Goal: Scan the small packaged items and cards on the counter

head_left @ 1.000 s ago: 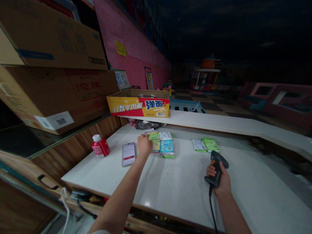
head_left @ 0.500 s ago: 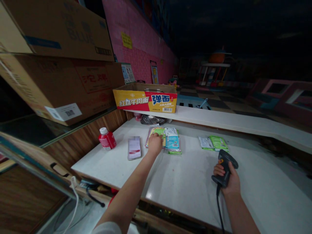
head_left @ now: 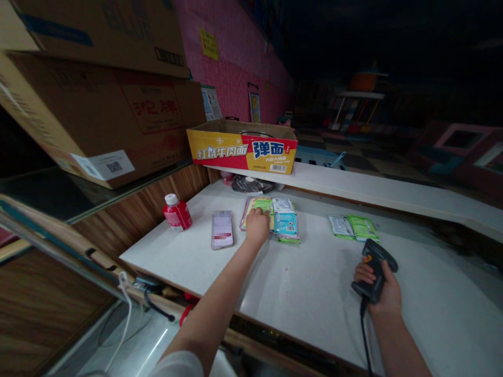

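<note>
My right hand [head_left: 385, 293] is wrapped around the handle of a black barcode scanner [head_left: 375, 267], whose cable runs down toward the table's front edge. Small flat packets lie together under my left hand [head_left: 258, 226], its fingers curled down on a green and yellow packet [head_left: 262, 204]. Just right of those fingers are a blue packet [head_left: 285, 223] and a white packet [head_left: 283, 205]. What the fingertips pinch is partly hidden. Beyond the scanner, a green packet [head_left: 363, 227] and a white-and-green packet [head_left: 341, 226] lie side by side, apart from the first group.
On the white table [head_left: 298, 293] a phone [head_left: 222, 230] lies left of the packets, beside a red bottle [head_left: 177, 213] with a white cap. A yellow-red carton [head_left: 243, 152] stands on the raised ledge [head_left: 377, 183]. Large cardboard boxes [head_left: 113, 115] are stacked at left.
The view has shifted, so the table things appear slightly right and higher. My left hand stays on the packets, and my right hand still grips the scanner.
</note>
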Action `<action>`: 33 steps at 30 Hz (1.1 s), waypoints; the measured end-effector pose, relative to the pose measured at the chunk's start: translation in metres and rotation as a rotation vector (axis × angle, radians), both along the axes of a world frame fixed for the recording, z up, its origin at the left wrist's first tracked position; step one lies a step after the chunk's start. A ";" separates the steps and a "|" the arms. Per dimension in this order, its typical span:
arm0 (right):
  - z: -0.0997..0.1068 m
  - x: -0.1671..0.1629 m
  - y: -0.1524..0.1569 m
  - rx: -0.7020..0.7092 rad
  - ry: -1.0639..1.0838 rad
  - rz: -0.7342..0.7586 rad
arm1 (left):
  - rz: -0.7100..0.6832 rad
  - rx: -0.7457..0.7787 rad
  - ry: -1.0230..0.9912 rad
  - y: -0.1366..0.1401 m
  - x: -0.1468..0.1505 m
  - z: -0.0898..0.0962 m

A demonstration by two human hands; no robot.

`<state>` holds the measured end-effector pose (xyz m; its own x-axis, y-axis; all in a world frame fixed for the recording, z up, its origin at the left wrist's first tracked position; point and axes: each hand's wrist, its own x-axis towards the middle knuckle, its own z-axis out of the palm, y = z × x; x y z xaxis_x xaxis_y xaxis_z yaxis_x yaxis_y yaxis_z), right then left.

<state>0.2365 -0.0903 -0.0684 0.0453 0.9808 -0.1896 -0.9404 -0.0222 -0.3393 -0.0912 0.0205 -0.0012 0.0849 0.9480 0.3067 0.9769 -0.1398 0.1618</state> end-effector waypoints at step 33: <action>0.003 0.000 0.002 -0.006 0.005 0.009 | -0.308 0.133 -0.139 -0.012 0.052 0.018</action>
